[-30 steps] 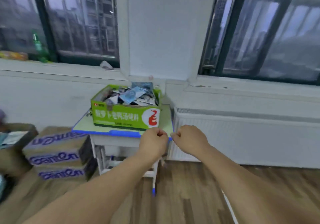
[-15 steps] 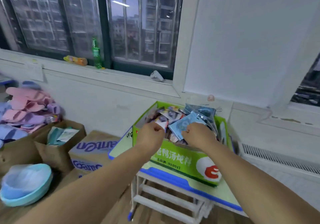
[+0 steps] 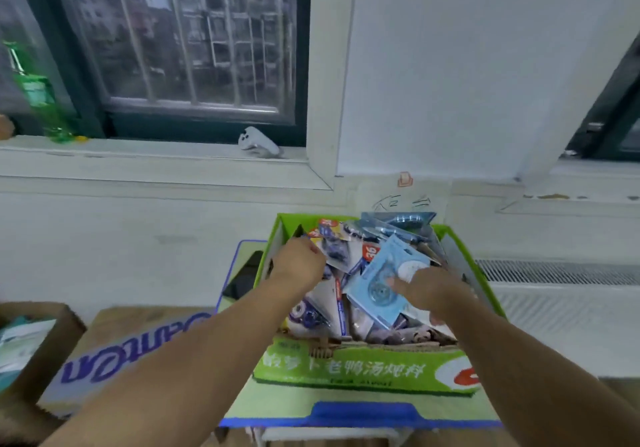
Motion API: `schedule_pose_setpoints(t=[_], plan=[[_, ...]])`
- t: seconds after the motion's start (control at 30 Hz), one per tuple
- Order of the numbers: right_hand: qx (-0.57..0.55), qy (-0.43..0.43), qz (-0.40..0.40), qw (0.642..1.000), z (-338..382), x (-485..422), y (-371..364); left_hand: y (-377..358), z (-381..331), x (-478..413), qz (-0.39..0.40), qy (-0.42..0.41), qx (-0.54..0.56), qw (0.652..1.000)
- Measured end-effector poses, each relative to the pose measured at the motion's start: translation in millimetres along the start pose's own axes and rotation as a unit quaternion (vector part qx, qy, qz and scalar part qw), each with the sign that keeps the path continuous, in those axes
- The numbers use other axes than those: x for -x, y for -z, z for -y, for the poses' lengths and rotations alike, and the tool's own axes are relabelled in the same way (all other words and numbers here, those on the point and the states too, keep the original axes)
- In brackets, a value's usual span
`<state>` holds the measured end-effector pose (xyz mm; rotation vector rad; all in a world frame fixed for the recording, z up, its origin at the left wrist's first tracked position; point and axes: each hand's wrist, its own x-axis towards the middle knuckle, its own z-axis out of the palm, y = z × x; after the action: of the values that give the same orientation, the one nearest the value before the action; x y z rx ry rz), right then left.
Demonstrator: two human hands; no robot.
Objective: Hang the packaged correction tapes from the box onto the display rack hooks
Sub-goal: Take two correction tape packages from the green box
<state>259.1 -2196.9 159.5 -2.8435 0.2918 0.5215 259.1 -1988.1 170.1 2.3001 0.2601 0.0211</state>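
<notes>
Correction tape packs (image 3: 377,287) in curled fingers (image 3: 398,283)

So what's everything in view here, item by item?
green cardboard box: one, green, on the table
packaged correction tapes: many, white, purple, blue, piled in the box
pale blue correction tape pack: one, atop the pile
small green-topped table with blue edge: one, under the box
brown cardboard carton with purple lettering: one, left of the table
green plastic bottle: one, windowsill, left
white handheld controller: one, windowsill
white radiator: one, below the sill
left hand: in the box, fingers curled by a white-and-purple pack, grip unclear
right hand: holds the pale blue correction tape pack, thumb on top
</notes>
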Motion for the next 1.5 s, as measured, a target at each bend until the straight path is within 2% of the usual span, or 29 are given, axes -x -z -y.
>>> schedule_pose_setpoints(t=[0.1, 0.23, 0.37, 0.43, 0.5, 0.57, 0.67, 0.73, 0.77, 0.83, 0.93, 1.03, 1.1, 1.13, 1.2, 1.23, 1.3, 1.4, 1.47, 1.5], plan=[[-0.099, -0.022, 0.023, 0.995, -2.8, -8.3, -0.5, -2.9, 7.3, -21.8, 0.032, -0.009, -0.082, 0.996], [-0.182, -0.071, 0.051, 0.979, -3.1, -18.3, 0.7, -2.8, 17.8, -51.2, 0.0, 0.003, -0.255, 0.967], [-0.284, -0.106, 0.072, 0.95, -5.6, -22.6, -1.9, -7.3, 29.7, -67.1, 0.051, 0.035, -0.322, 0.945], [-0.3, -0.094, 0.069, 0.947, -7.3, -22.9, 0.5, -4.9, 31.3, -66.7, 0.039, 0.026, -0.346, 0.937], [-0.351, -0.067, 0.049, 0.933, -2.5, -22.1, 10.0, 4.7, 22.4, -66.8, 0.003, 0.008, -0.348, 0.937], [-0.419, -0.046, -0.003, 0.907, 7.9, -21.5, 21.1, 19.0, 4.8, -65.5, -0.044, -0.026, -0.335, 0.941], [-0.443, -0.008, -0.11, 0.89, 34.0, -16.1, 36.8, 35.0, -21.0, -57.1, -0.104, -0.124, -0.303, 0.939], [-0.462, 0.03, -0.145, 0.874, 53.5, -13.3, 40.9, 36.8, -29.3, -42.2, -0.113, -0.191, -0.297, 0.929], [-0.459, 0.052, -0.152, 0.874, 63.4, -11.8, 41.6, 35.6, -29.5, -34.1, -0.116, -0.219, -0.304, 0.92], [-0.389, 0.08, -0.169, 0.902, 79.3, -6.9, 41.3, 36.6, -25.8, -21.7, -0.132, -0.249, -0.298, 0.912], [-0.276, 0.101, -0.227, 0.929, 91.1, 1.2, 39.9, 56.2, -21.9, -18.2, -0.159, -0.251, -0.286, 0.911], [-0.159, 0.128, -0.298, 0.933, 97.4, 5.8, 40.7, 85.4, -21.1, -23.9, -0.164, -0.28, -0.344, 0.881], [-0.107, 0.206, -0.306, 0.923, 103.8, 6.9, 41.2, 97.0, -23.9, -26.7, -0.132, -0.317, -0.376, 0.861], [-0.093, 0.255, -0.292, 0.917, 108.5, 9.0, 40.3, 99.4, -26.0, -26.3, -0.112, -0.332, -0.363, 0.863], [-0.077, 0.337, -0.27, 0.899, 118.7, 14.4, 34.2, 100.7, -30.6, -26.5, -0.077, -0.339, -0.27, 0.898], [-0.09, 0.356, -0.271, 0.89, 123.0, 17.1, 31.1, 99.8, -31.1, -27.9, -0.068, -0.333, -0.218, 0.915], [-0.141, 0.355, -0.274, 0.883, 127.5, 19.8, 28.2, 95.5, -30.4, -32.2, -0.07, -0.328, -0.166, 0.927], [-0.236, 0.261, -0.276, 0.895, 121.9, 23.9, 30.1, 82.5, -30.0, -36.0, -0.104, -0.281, -0.14, 0.944], [-0.364, 0.178, -0.293, 0.866, 108.8, 25.5, 34.6, 68.4, -35.0, -32.9, -0.072, -0.194, -0.053, 0.977], [-0.407, 0.145, -0.309, 0.847, 99.7, 27.2, 37.2, 59.4, -39.1, -29.6, -0.025, -0.162, -0.002, 0.986]])
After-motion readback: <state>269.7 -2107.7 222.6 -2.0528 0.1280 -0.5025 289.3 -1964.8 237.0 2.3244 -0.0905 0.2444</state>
